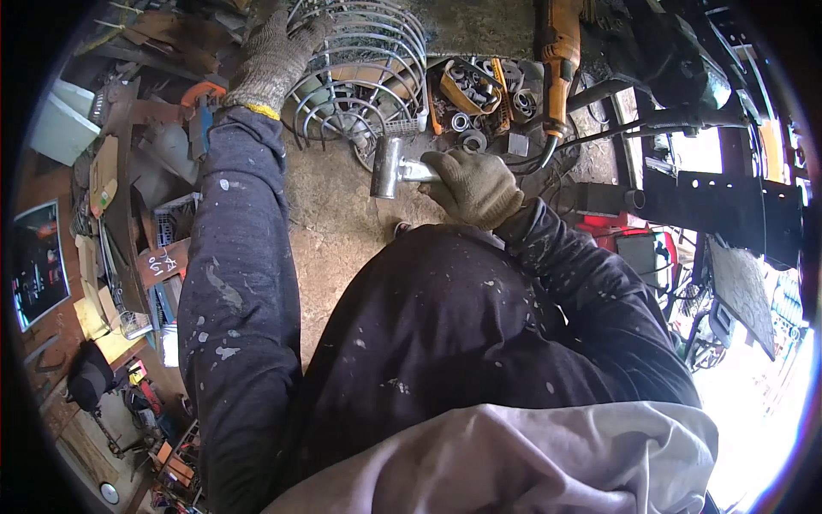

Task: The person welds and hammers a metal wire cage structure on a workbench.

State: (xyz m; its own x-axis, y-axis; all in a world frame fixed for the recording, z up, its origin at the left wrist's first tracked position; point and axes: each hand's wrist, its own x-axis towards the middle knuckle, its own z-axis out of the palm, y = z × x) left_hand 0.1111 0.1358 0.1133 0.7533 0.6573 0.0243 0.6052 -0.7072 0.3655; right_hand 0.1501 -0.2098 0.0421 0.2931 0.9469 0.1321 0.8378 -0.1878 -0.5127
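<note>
Left hand at cage, grip unclear; right hand clamped on hammer, off cage. Cage looks largely formed; remaining work unclear.

One left hand and one right hand, two in all. Two gloves. Two dark sleeves. One hammer. One wire cage. One orange power tool. One yellow tray. One black cap. Several metal rings, too jumbled for an exact count.
</note>
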